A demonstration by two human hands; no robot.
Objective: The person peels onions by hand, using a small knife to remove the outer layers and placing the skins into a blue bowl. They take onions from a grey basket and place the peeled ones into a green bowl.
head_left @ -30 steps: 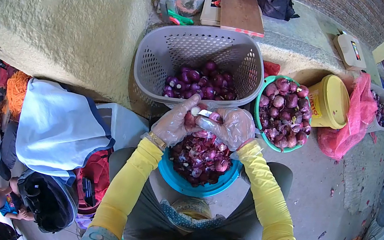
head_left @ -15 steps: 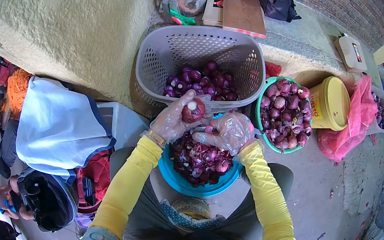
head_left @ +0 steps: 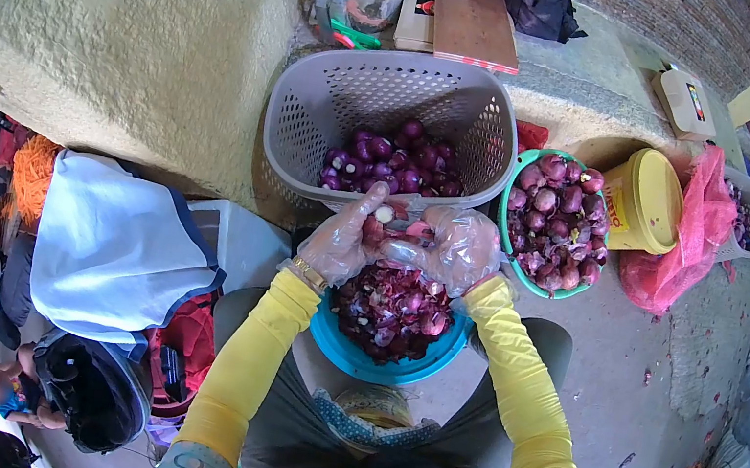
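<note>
In a clear plastic glove, my left hand (head_left: 339,243) grips a red onion (head_left: 375,230) that has a pale cut end. My right hand (head_left: 464,249), gloved too, is closed against the onion's right side; whatever its fingers hold is hidden. Both hands are above a blue basin (head_left: 342,355) heaped with onion skins and trimmings (head_left: 392,311). Just beyond them, peeled onions (head_left: 397,160) lie in a grey perforated basket (head_left: 287,135). Unpeeled onions (head_left: 557,210) fill a green basin (head_left: 504,218) on the right.
A yellow lidded bucket (head_left: 643,204) and pink mesh bag (head_left: 685,251) stand right of the green basin. White cloth (head_left: 119,251) hangs at left above a black bag (head_left: 85,394). Boards (head_left: 474,28) lie on the ledge behind. Other people sit at the far left.
My right hand has moved left and up against the onion. The onion has turned in my left hand and is now partly covered by the fingers.
</note>
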